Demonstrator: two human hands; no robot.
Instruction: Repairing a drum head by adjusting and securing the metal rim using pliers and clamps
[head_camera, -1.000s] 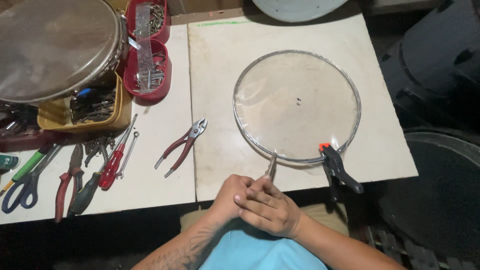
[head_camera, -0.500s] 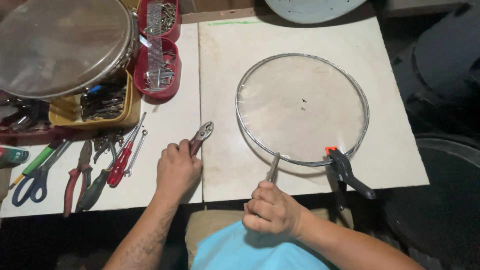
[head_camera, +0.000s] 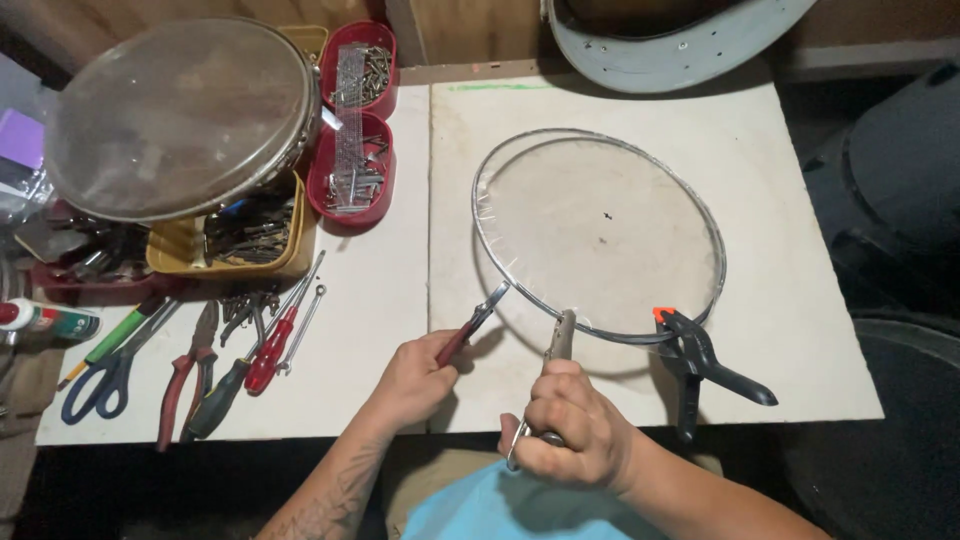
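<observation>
Hands first: the left hand (head_camera: 415, 375) grips red-handled pliers (head_camera: 474, 326), their nose touching the near-left rim of a round wire hoop (head_camera: 505, 285) covered with clear film. The right hand (head_camera: 570, 428) is clenched around silver locking pliers (head_camera: 558, 345), whose tip meets the hoop's near edge. Just to the right, a black spring clamp (head_camera: 700, 360) with orange tips bites the same rim. The hoop lies flat on a pale board (head_camera: 780, 180). Farther left lie screwdrivers (head_camera: 270, 345), scissors (head_camera: 105, 375) and red trays (head_camera: 352, 150) of screws.
</observation>
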